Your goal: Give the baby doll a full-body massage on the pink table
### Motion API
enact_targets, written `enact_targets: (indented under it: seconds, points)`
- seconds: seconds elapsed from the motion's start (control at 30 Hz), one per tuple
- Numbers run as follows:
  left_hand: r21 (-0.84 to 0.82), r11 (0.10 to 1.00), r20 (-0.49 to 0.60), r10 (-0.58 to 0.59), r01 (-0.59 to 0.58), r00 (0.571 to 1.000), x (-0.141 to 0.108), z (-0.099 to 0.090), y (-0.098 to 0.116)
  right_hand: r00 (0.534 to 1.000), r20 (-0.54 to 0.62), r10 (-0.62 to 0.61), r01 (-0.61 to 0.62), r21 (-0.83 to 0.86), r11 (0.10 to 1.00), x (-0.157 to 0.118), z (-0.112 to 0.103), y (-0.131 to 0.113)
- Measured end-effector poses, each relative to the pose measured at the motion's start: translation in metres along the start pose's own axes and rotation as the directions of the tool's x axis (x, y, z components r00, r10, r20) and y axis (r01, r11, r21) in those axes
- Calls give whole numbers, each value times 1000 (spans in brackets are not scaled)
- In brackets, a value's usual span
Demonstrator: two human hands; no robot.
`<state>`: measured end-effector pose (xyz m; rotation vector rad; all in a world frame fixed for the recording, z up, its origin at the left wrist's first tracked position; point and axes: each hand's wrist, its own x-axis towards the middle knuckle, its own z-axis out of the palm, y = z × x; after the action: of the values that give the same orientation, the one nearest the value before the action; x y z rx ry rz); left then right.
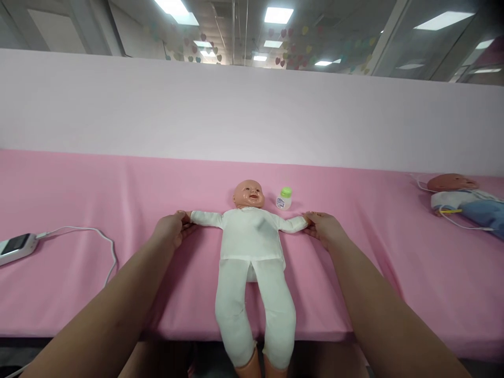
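A baby doll in a white long-sleeved top and white trousers lies face up on the pink-covered table, its feet hanging past the front edge. Both of its arms are stretched out sideways. My left hand is closed on the doll's hand at the left sleeve end. On the other side my right hand grips the other doll hand. The doll's small hands are mostly covered by my fingers. Beside the doll's head stands a small clear bottle with a green cap, touched by neither hand.
At the far right lies a second doll in blue and white clothing, with thin white tubing around it. A white handheld device with a screen and white cable rests at the left. A white partition runs along the back.
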<state>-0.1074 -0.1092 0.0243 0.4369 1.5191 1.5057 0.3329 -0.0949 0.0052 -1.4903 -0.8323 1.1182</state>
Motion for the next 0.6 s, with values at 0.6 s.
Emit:
enact_targets:
  seconds: [0.6]
  points:
    - [217,471,755,475,-855,453,-115,21,-18,206,747,-632,978,-174,114,-114,65,-22]
